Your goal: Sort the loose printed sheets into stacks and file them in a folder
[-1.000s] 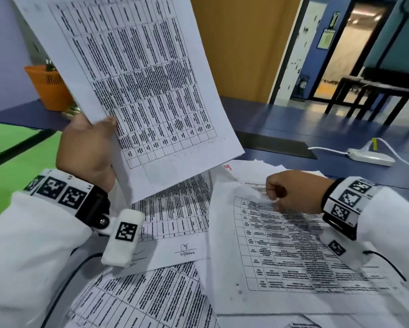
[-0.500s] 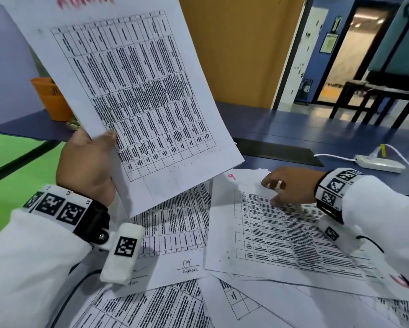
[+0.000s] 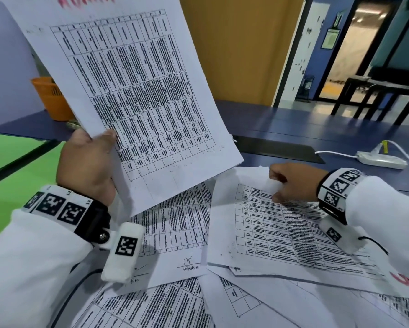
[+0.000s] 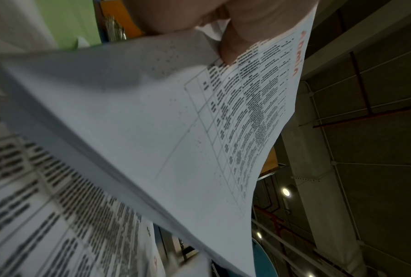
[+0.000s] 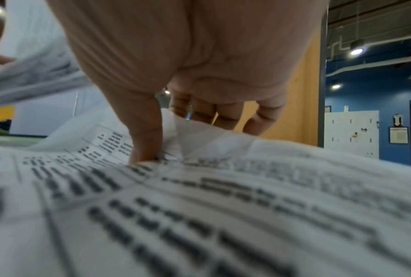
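Pinched between thumb and curled fingers, a raised stack of sheets (image 3: pixel 127 91) stands tilted in the left hand (image 3: pixel 87 162), held by its lower left edge well above the desk. Its top page carries a dense black table, with red handwritten letters along the upper margin; from the left wrist view the bundle (image 4: pixel 176 121) looks several pages thick, though blur makes a count impossible.

On the blue desk (image 3: pixel 305 129), the right hand (image 3: pixel 291 181) grips the far edge of the top loose sheet (image 3: pixel 281 228), thumb pressing down on the printed face while the other fingers curl under the lifted, crumpled corner. In the right wrist view the thumb (image 5: pixel 145 135) plainly meets the paper (image 5: pixel 223 206). That sheet lies on a spread of more printed sheets (image 3: pixel 175 223), overlapping and askew, some with a signature line at the bottom.

Compared with half a second ago, the right hand has closed: then its fingers lay fairly flat on the page, now they bunch the corner upward. The raised stack sits slightly lower in the view, showing more of the red lettering.

An orange basket (image 3: pixel 49 98) stands behind the raised stack, and a white power strip (image 3: pixel 381 159) lies at the desk's right.
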A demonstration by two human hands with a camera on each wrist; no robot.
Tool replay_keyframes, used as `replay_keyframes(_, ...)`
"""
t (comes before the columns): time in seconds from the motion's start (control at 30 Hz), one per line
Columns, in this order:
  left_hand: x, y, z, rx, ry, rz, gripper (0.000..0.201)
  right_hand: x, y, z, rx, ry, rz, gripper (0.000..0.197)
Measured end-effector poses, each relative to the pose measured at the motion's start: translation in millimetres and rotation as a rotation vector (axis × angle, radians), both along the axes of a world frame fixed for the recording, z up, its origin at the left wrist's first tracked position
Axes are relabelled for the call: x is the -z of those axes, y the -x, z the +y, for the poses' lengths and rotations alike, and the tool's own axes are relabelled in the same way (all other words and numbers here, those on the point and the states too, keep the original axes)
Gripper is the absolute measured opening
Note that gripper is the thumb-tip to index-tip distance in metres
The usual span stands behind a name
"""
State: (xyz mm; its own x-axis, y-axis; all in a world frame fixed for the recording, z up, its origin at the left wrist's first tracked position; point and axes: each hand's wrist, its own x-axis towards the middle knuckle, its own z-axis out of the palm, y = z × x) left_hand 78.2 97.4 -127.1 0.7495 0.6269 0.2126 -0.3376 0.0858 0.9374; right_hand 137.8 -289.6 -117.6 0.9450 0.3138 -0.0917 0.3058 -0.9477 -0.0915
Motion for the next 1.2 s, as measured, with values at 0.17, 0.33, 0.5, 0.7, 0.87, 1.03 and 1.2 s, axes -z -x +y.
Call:
replay_keyframes(0.17,-7,7,3,-0.046,-0.029,0.031,0.011,-31,24,1,-0.004,-0.056,-0.053,0.030)
replay_keyframes(0.33,-20,16,10,-0.187,-0.091,0.044,0.024,-89,62,-6,-0.055,-0.133,-0.119,0.013)
replay_keyframes(0.5,-26,22,-2,-0.075,-0.053,-0.029,0.014,-138,76,-22,0.011,-0.639,-0.443,0.020)
replay_keyframes(0.7,-29,43,-44,0.287,-0.093,-0.035,0.022,-110,80,3,0.084,-1.425,-0.228,0.009)
replay_keyframes(0.87,-37,57,-63,0.387,-0.214,-0.041,0.024,-92,83,30,0.182,-1.504,-0.259,0.032)
replay_keyframes(1.03,-38,65,-74,0.528,-0.212,-0.092,0.021,-91,88,46,0.227,-1.349,-0.369,0.009)
replay_keyframes(1.2,-30,61,-75,0.612,-0.164,-0.042,0.030,-95,97,55,0.240,-1.446,-0.393,0.009)
